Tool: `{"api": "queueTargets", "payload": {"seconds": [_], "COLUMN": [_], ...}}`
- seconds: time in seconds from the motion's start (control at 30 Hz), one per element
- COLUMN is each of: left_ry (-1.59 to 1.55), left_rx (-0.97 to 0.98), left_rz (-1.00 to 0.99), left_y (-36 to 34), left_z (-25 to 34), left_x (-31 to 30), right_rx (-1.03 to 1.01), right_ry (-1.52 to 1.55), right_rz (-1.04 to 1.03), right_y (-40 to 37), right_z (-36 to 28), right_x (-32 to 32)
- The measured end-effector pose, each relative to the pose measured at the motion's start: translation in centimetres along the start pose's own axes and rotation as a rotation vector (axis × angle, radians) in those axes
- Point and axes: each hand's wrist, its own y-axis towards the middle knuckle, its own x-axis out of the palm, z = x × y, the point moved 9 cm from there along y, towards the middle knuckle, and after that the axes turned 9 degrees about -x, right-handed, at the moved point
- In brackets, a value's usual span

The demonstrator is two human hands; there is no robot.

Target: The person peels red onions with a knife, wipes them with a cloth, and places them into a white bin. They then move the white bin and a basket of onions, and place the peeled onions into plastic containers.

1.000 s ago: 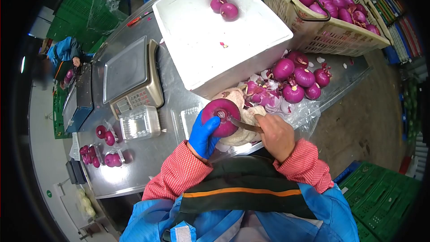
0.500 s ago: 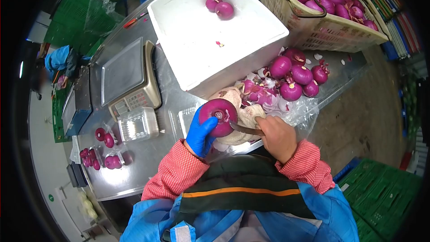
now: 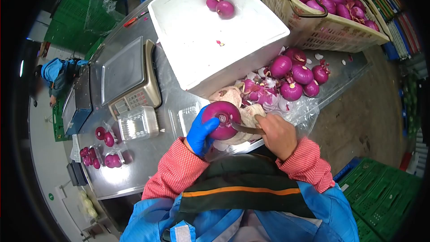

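Observation:
My left hand [image 3: 199,131], in a blue glove, is closed around a large red onion [image 3: 218,108], its thumb near the onion's end. In my bare right hand [image 3: 278,136] is a knife [image 3: 247,129], its blade tip touching the onion's right side. Beneath the two hands lies a pale cloth [image 3: 254,113] among onion skins [image 3: 266,94]. To the right of the skins sits a group of red onions [image 3: 301,75]. Two more onions [image 3: 225,10] rest inside the white foam box [image 3: 192,45] in front of me.
A beige crate [image 3: 331,38] full of red onions stands at the back right. Left of the box are a scale [image 3: 125,71], a clear plastic tray [image 3: 139,123] and several packed onions [image 3: 113,160]. Another person in blue [image 3: 56,71] bends at the far left.
My left hand and the onion have shifted very slightly right and down, with the knife tip still at its side. The person at the far left has bent lower.

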Motion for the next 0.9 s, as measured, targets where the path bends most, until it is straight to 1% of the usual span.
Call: {"api": "queueTargets", "payload": {"seconds": [0.17, 0.27, 0.37, 0.47, 0.67, 0.77, 0.9], "left_ry": [0.007, 0.112, 0.121, 0.071, 0.044, 0.042, 0.162], "left_rx": [0.006, 0.011, 0.007, -0.016, -0.009, -0.011, -0.021], "left_rz": [-0.027, -0.013, -0.026, 0.015, 0.010, -0.013, -0.036], "left_y": [0.0, -0.1, -0.2, 0.0, 0.1, 0.1, 0.2], "left_z": [0.3, 0.3, 0.0, 0.0, 0.5, 0.5, -0.3], "left_x": [-0.2, 0.0, 0.6, 0.0, -0.3, -0.2, 0.2], "right_rx": [-0.017, -0.007, 0.000, 0.011, -0.020, -0.005, 0.066], "right_ry": [-0.045, -0.055, -0.023, -0.008, -0.025, -0.040, -0.054], "right_rz": [0.001, 0.006, 0.027, -0.007, -0.002, 0.003, 0.045], "right_y": [-0.2, -0.3, -0.2, -0.2, -0.6, -0.5, -0.3], "right_z": [-0.1, 0.6, 0.7, 0.1, 0.2, 0.3, 1.3], "right_x": [0.0, 0.4, 0.4, -0.1, 0.2, 0.4, 0.8]}}
